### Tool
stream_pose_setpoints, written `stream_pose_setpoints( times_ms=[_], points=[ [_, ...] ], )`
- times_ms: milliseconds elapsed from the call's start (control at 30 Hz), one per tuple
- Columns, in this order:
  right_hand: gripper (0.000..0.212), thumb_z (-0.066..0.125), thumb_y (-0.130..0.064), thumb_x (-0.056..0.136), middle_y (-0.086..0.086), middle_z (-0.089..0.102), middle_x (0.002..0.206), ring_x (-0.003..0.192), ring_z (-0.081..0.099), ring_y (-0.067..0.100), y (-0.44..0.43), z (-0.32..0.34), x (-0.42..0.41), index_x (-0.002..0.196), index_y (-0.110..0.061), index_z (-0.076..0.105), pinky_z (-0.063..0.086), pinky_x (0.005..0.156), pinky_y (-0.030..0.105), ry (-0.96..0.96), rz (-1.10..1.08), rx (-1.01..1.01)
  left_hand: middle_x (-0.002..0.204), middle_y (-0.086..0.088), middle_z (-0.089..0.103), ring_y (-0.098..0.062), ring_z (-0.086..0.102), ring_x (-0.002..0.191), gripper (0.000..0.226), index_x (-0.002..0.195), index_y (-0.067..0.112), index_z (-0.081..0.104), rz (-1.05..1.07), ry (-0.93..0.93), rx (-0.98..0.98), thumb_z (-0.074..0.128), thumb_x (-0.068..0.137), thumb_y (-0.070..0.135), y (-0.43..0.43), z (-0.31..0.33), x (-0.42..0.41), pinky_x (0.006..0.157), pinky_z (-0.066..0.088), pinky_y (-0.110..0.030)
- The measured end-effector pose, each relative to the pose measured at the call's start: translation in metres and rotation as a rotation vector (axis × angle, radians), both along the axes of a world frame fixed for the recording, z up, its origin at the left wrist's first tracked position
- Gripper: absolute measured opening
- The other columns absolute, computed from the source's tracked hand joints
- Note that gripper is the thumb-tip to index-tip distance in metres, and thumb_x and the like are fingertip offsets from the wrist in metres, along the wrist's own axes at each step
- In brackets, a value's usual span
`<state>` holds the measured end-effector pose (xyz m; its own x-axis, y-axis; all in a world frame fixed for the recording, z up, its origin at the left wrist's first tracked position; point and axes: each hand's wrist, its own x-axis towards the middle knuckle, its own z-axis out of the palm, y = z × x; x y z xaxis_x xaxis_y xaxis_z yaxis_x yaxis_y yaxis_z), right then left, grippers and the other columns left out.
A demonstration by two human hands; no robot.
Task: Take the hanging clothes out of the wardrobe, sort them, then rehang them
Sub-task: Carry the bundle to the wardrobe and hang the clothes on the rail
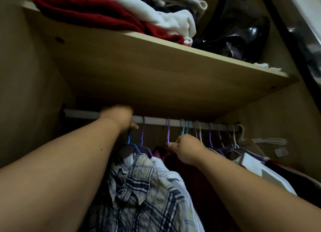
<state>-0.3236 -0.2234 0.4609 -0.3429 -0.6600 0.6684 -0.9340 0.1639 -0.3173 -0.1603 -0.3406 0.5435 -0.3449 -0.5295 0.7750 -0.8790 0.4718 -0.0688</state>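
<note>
A white rail (156, 120) runs under the wooden shelf with several hangers on it. My left hand (119, 117) is up at the rail, fingers curled over the hook of a blue hanger (131, 143) that carries a plaid shirt (139, 188). My right hand (185, 149) pinches the neck of a purple hanger (168, 132) holding a dark red garment (196, 184). A second purple hanger (143, 136) hangs between my hands. More clothes on purple and white hangers (225, 141) crowd the rail's right end.
The wooden shelf (156, 71) sits close above the rail. Folded red, white and beige clothes (111, 10) and a black plastic bag (239, 33) lie on it. The wardrobe's side walls close in on the left and right.
</note>
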Motion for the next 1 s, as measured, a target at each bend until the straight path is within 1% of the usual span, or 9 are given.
stream_pose_setpoints(
  times_ms=[67, 100, 167, 267, 333, 400, 500, 733, 1000],
  points=[
    [0.041, 0.047, -0.039, 0.096, 0.008, 0.06, 0.094, 0.095, 0.059, 0.026, 0.003, -0.001, 0.002, 0.109, -0.004, 0.062, 0.039, 0.073, 0.026, 0.005, 0.005, -0.019, 0.115, -0.006, 0.06, -0.026, 0.058, 0.105, 0.043, 0.112, 0.021, 0.058, 0.082, 0.0, -0.023, 0.065, 0.081, 0.051, 0.004, -0.003, 0.003, 0.091, 0.048, -0.038],
    [0.042, 0.05, -0.041, 0.094, 0.01, 0.064, 0.103, 0.102, 0.059, 0.027, 0.006, -0.001, 0.003, 0.113, -0.005, 0.061, 0.042, 0.076, 0.028, 0.012, 0.019, -0.045, 0.116, -0.006, 0.06, -0.025, 0.057, 0.107, 0.04, 0.112, 0.021, 0.058, 0.115, 0.009, -0.028, 0.063, 0.084, 0.049, 0.009, -0.005, 0.004, 0.092, 0.047, -0.039],
    [0.052, 0.054, -0.045, 0.091, 0.013, 0.059, 0.125, 0.118, 0.053, 0.028, 0.016, -0.002, 0.004, 0.129, -0.009, 0.05, 0.042, 0.091, 0.031, 0.035, 0.036, -0.093, 0.122, -0.006, 0.058, -0.027, 0.055, 0.112, 0.04, 0.116, 0.018, 0.057, 0.11, 0.042, -0.011, 0.058, 0.087, 0.046, 0.018, -0.009, 0.003, 0.097, 0.045, -0.043],
    [0.072, 0.056, -0.049, 0.088, 0.013, 0.041, 0.144, 0.133, 0.038, 0.029, 0.046, -0.013, 0.001, 0.145, -0.016, 0.029, 0.034, 0.105, 0.033, 0.167, 0.01, -0.189, 0.143, -0.006, 0.042, -0.03, 0.042, 0.13, 0.059, 0.136, 0.02, 0.041, -0.098, 0.067, -0.06, 0.054, 0.087, 0.05, 0.044, -0.02, -0.006, 0.104, 0.037, -0.049],
    [0.079, 0.056, -0.05, 0.087, 0.009, 0.022, 0.155, 0.143, 0.021, 0.025, 0.075, -0.023, -0.007, 0.15, -0.02, 0.018, 0.025, 0.115, 0.037, 0.298, -0.039, -0.206, 0.153, -0.001, 0.027, -0.026, 0.029, 0.139, 0.071, 0.146, 0.025, 0.027, -0.224, 0.029, -0.092, 0.054, 0.086, 0.053, 0.081, -0.035, -0.019, 0.107, 0.031, -0.049],
    [0.082, 0.054, -0.051, 0.087, 0.004, 0.009, 0.159, 0.146, 0.008, 0.022, 0.109, -0.035, -0.015, 0.151, -0.024, 0.01, 0.021, 0.116, 0.043, 0.438, -0.134, -0.185, 0.158, 0.003, 0.015, -0.022, 0.018, 0.144, 0.079, 0.149, 0.029, 0.021, -0.33, -0.035, -0.084, 0.056, 0.083, 0.056, 0.123, -0.051, -0.031, 0.11, 0.026, -0.048],
    [0.079, 0.049, -0.052, 0.089, 0.001, 0.006, 0.159, 0.146, 0.006, 0.02, 0.177, -0.054, -0.027, 0.151, -0.025, 0.008, 0.02, 0.113, 0.046, 0.537, -0.257, -0.134, 0.159, 0.003, 0.01, -0.021, 0.014, 0.145, 0.085, 0.149, 0.033, 0.017, -0.471, -0.169, -0.081, 0.057, 0.079, 0.06, 0.192, -0.08, -0.054, 0.112, 0.024, -0.045],
    [0.086, 0.053, -0.052, 0.085, -0.001, 0.002, 0.159, 0.146, 0.007, 0.02, 0.365, -0.128, -0.06, 0.15, -0.029, 0.002, 0.019, 0.114, 0.051, 0.417, -0.558, 0.122, 0.159, 0.001, 0.008, -0.023, 0.013, 0.145, 0.084, 0.149, 0.033, 0.013, -0.783, -0.364, -0.084, 0.055, 0.081, 0.058, 0.351, -0.162, -0.125, 0.111, 0.024, -0.049],
    [0.083, 0.056, -0.051, 0.084, 0.001, 0.007, 0.159, 0.144, 0.013, 0.022, 0.583, -0.257, -0.064, 0.149, -0.033, 0.008, 0.021, 0.113, 0.045, 0.09, -0.874, 0.32, 0.159, -0.002, 0.009, -0.022, 0.012, 0.145, 0.08, 0.149, 0.031, 0.012, -1.231, -0.575, -0.032, 0.053, 0.084, 0.054, 0.536, -0.3, -0.197, 0.112, 0.021, -0.047]
  ],
)
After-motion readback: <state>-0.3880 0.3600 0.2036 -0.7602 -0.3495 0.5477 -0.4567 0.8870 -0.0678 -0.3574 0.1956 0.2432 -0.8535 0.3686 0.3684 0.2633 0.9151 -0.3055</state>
